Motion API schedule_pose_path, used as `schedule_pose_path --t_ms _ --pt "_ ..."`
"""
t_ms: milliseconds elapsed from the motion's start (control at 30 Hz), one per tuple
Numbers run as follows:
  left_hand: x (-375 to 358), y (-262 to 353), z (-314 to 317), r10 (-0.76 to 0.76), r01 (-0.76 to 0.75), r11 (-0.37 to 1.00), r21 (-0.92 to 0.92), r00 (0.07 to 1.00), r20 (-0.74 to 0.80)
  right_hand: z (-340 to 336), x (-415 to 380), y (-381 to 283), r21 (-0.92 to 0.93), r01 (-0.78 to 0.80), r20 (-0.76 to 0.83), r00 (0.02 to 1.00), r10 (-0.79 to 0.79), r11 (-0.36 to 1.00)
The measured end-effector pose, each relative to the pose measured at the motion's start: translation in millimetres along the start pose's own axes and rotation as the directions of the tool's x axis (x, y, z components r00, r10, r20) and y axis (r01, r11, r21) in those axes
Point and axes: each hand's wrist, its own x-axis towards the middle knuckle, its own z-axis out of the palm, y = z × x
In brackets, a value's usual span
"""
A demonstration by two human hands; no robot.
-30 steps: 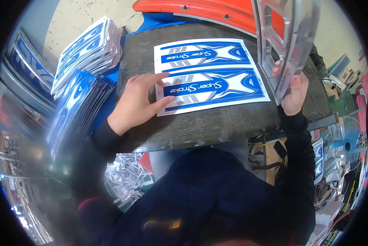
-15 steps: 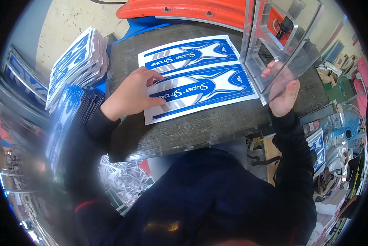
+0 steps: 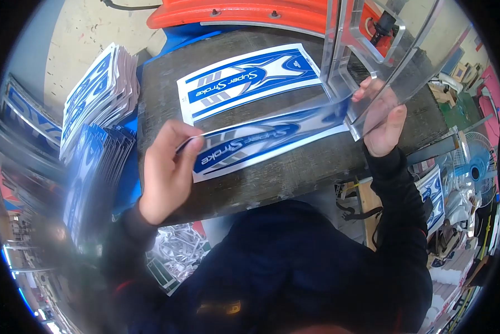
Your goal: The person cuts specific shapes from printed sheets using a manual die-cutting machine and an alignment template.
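Mid-frame, L hand (image 3: 167,170) has thumb + fingers pinched on the L end of a blue strip (image 3: 244,147), lifted off the printed sheet (image 3: 255,78) on the table (image 3: 233,196). At upper R, R hand (image 3: 386,121) has fingers clamped round the clear frame (image 3: 341,83), tilted by the strip's R end. Step looks like peeling the strip, approx. partway; next move prob. calls for an even pull w/ frame steady.
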Motion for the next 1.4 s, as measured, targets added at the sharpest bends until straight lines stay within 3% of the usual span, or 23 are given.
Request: schedule_pose_path --t_ms 67,133,167,200,267,333,433,533,567,600,700,800,833,867,933,1000,1067,1133,1200,1267,1300,1333,1400 --pt "-2 -34 -4 -0.019 0.005 0.990 -0.139 0.995 -0.099 -2 1 2 0.015 0.013 0.018 1.000 -0.013 1.000" --pt "-3 -51 -23 -0.076 0.061 0.993 -0.097 0.984 -0.159 -5 0 3 0.020 0.013 0.036 0.999 -0.013 1.000" --pt "-6 -52 -34 -0.185 0.156 0.977 -0.143 0.958 -0.220 -6 0 4 0.030 0.016 0.057 0.998 -0.017 0.999" --pt "-3 -54 -41 -0.205 0.108 0.946 -0.307 0.930 -0.305 -6 -1 4 0.031 0.013 0.055 0.998 -0.015 0.999" --pt "-14 -41 -46 -0.173 0.069 0.972 -0.224 0.853 -0.492 -2 -3 7 0.045 0.069 0.002 0.998 -0.069 0.997" --pt "-26 -53 -67 0.060 -0.127 0.990 -0.060 0.769 -0.637 -2 -1 11 0.115 0.121 0.044 0.991 -0.127 0.986" --pt "-38 -23 -118 0.221 0.019 0.958 0.287 0.593 -0.775 -19 -6 22 0.045 0.088 0.039 0.995 -0.090 0.995" --pt "-68 -9 -181 0.164 0.024 0.978 0.209 0.537 -0.827 -26 -6 24 0.087 0.050 0.068 0.996 -0.056 0.995" --pt "-77 -1 -196 0.145 0.118 0.963 0.243 0.535 -0.832 -28 -6 25 0.082 0.060 0.057 0.996 -0.065 0.995" --pt "-93 -3 -220 0.085 0.146 0.965 0.216 0.608 -0.789 -28 -5 26 0.071 0.070 0.040 0.996 -0.073 0.995" --pt "-135 -27 -275 -0.188 0.307 0.951 0.033 0.660 -0.727 -25 -7 23 0.053 0.062 0.012 0.998 -0.063 0.997" --pt "-167 -65 -316 -0.250 0.441 0.889 0.126 0.696 -0.673 -25 -6 21 0.049 0.052 0.037 0.998 -0.053 0.997" --pt "-166 -63 -311 -0.254 0.540 0.812 0.223 0.670 -0.698 -26 -6 22 0.051 0.045 0.044 0.998 -0.047 0.998" --pt "-166 -54 -310 -0.175 0.738 0.434 0.517 0.632 -0.755 -27 -6 23 0.050 0.048 0.041 0.998 -0.050 0.998" --pt "-147 -47 -278 0.271 0.641 0.126 0.757 0.712 -0.648 -30 -6 23 0.040 0.038 0.075 0.996 -0.041 0.998" --pt "-100 -26 -224 0.369 0.423 0.413 0.807 0.733 -0.572 -26 -6 26 0.050 0.060 0.066 0.996 -0.063 0.997" --pt "-60 -25 -171 0.342 0.086 0.685 0.724 0.839 -0.423 -22 -5 23 0.068 0.070 0.074 0.994 -0.075 0.995" --pt "-24 -24 -120 0.319 -0.096 0.749 0.655 0.920 -0.229 -17 -3 19 0.069 0.078 0.103 0.991 -0.085 0.995" --pt "9 -37 -88 0.337 -0.246 0.696 0.674 0.942 -0.004 -8 0 7 0.009 0.111 0.121 0.986 -0.111 0.994" --pt "32 -62 -60 0.277 -0.263 0.641 0.721 0.956 0.102 -5 -1 -3 -0.042 0.036 0.172 0.985 -0.028 0.998" --pt "45 -78 -52 0.134 -0.190 0.701 0.687 0.982 0.135 -8 2 -8 -0.099 0.041 0.211 0.977 -0.020 0.994" --pt "54 -83 -49 0.143 -0.203 0.705 0.679 0.979 0.144 -11 5 -11 -0.112 0.044 0.203 0.979 -0.021 0.993" --pt "71 -88 -47 -0.065 -0.144 0.683 0.716 0.965 0.256 -17 15 -18 -0.369 0.174 0.232 0.969 -0.091 0.913"
